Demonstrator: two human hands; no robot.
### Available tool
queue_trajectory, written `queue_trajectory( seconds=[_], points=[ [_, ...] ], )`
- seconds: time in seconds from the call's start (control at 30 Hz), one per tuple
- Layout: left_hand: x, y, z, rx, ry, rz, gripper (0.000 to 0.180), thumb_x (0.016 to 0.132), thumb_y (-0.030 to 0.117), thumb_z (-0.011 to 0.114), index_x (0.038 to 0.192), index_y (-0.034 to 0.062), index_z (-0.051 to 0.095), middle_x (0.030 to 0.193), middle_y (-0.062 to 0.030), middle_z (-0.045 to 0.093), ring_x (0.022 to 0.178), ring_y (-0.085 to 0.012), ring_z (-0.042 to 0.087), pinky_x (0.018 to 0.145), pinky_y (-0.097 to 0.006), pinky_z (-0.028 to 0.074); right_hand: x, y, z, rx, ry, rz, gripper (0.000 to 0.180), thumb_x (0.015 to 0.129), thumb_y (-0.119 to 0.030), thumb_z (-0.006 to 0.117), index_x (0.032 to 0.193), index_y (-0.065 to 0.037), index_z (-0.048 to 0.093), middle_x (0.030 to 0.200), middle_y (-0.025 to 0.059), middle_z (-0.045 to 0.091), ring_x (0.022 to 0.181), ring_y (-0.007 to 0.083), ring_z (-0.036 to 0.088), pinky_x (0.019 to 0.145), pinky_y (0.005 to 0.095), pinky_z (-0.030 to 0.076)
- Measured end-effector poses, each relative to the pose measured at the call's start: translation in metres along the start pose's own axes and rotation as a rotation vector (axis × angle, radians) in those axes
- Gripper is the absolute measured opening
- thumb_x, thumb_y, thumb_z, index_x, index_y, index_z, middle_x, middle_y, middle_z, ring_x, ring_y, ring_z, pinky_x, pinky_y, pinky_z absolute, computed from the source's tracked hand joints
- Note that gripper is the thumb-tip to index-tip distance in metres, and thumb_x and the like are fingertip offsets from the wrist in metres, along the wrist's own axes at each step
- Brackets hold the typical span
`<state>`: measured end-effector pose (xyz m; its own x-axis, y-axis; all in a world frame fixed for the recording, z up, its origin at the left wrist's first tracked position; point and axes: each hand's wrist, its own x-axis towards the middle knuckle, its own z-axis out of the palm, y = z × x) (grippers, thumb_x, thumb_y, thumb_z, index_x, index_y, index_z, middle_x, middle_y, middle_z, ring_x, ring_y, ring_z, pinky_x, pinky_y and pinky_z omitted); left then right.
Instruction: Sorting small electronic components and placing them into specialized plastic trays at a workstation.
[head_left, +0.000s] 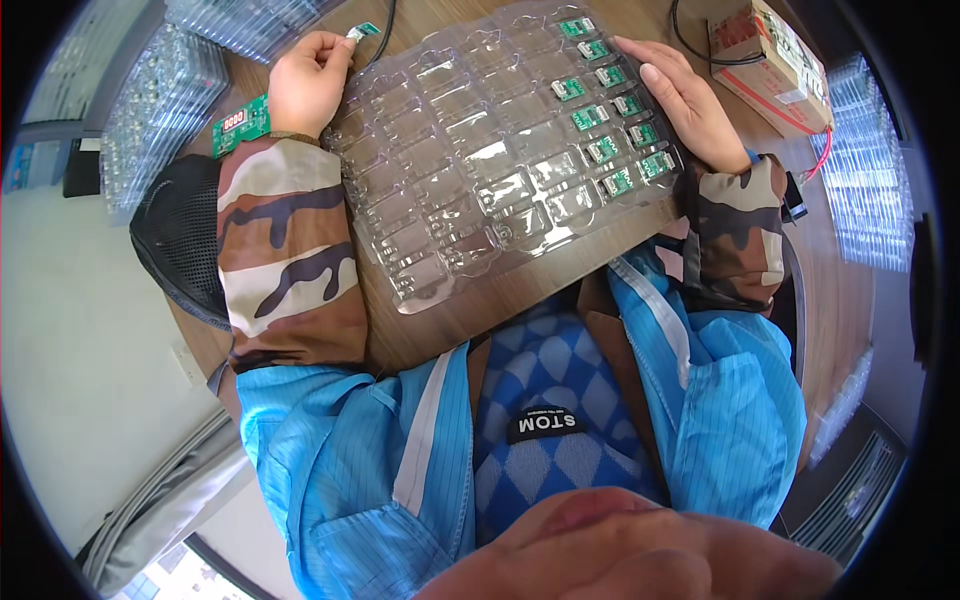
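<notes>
At the far left, my left hand pinches a small green circuit board between thumb and fingertips, beyond the clear plastic tray's far left corner. A black cable runs right beside the board; whether it is plugged in I cannot tell. My right hand lies along the right edge of the clear blister tray, fingers stretched out, thumb over the rim. Several green circuit boards with metal connectors sit in the tray's right-hand pockets. The pockets in its middle and left hold no boards.
Left of the tray lies a larger green board with a red digit display. Stacked clear trays stand at the far left, with more stacks at the right. A cardboard box is at the far right. A black mesh item sits beside my left sleeve.
</notes>
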<state>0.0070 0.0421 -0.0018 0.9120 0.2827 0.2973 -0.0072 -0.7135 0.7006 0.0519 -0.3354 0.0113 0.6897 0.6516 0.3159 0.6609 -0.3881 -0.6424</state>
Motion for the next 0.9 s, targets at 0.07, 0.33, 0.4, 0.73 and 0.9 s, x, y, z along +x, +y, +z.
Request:
queue_trajectory(
  seconds=[0.07, 0.33, 0.4, 0.73, 0.9],
  points=[
    [-0.001, -0.001, 0.001, 0.002, 0.003, 0.01, 0.02, 0.077, 0.025, 0.061, 0.081, 0.0056, 0.064, 0.066, -0.0052, 0.062, 0.058, -0.0139, 0.058, 0.057, -0.026, 0.045, -0.001, 0.002, 0.001, -0.001, -0.005, 0.003, 0.035, 0.091, -0.025, 0.043, 0.119, -0.005, 0.049, 0.114, 0.0113, 0.051, 0.112, 0.0233, 0.041, 0.095, 0.0302, 0.031],
    [-0.002, -0.001, -0.002, -0.009, -0.021, 0.003, 0.02, 0.076, 0.024, 0.062, 0.081, 0.0051, 0.064, 0.065, -0.0053, 0.062, 0.057, -0.0139, 0.057, 0.056, -0.026, 0.045, -0.001, -0.003, 0.001, -0.043, -0.003, 0.006, 0.035, 0.09, -0.024, 0.044, 0.119, -0.005, 0.048, 0.114, 0.0134, 0.051, 0.111, 0.0243, 0.042, 0.094, 0.0307, 0.032],
    [-0.002, -0.002, -0.006, 0.005, -0.014, -0.008, 0.02, 0.076, 0.025, 0.062, 0.081, 0.0053, 0.064, 0.065, -0.0058, 0.062, 0.057, -0.0148, 0.058, 0.056, -0.027, 0.045, 0.002, -0.004, 0.002, -0.027, -0.009, 0.001, 0.034, 0.09, -0.023, 0.043, 0.119, -0.004, 0.048, 0.114, 0.0133, 0.051, 0.111, 0.0242, 0.042, 0.095, 0.0305, 0.032],
    [-0.008, 0.013, 0.004, 0.051, 0.039, -0.002, 0.021, 0.077, 0.026, 0.061, 0.08, 0.0051, 0.062, 0.065, -0.0072, 0.061, 0.06, -0.0171, 0.058, 0.056, -0.028, 0.045, -0.002, -0.006, -0.001, 0.263, 0.072, 0.19, 0.033, 0.092, -0.017, 0.039, 0.119, 0.002, 0.045, 0.116, 0.0104, 0.051, 0.108, 0.016, 0.046, 0.093, 0.0249, 0.032],
    [-0.01, 0.016, 0.001, 0.042, 0.085, -0.009, 0.021, 0.074, 0.028, 0.061, 0.076, 0.0073, 0.063, 0.064, -0.0096, 0.061, 0.061, -0.0251, 0.06, 0.057, -0.034, 0.046, 0.0, -0.011, -0.002, 0.245, 0.033, 0.183, 0.033, 0.092, -0.018, 0.039, 0.119, 0.001, 0.045, 0.115, 0.0111, 0.05, 0.108, 0.0162, 0.045, 0.093, 0.0251, 0.032]
  ],
)
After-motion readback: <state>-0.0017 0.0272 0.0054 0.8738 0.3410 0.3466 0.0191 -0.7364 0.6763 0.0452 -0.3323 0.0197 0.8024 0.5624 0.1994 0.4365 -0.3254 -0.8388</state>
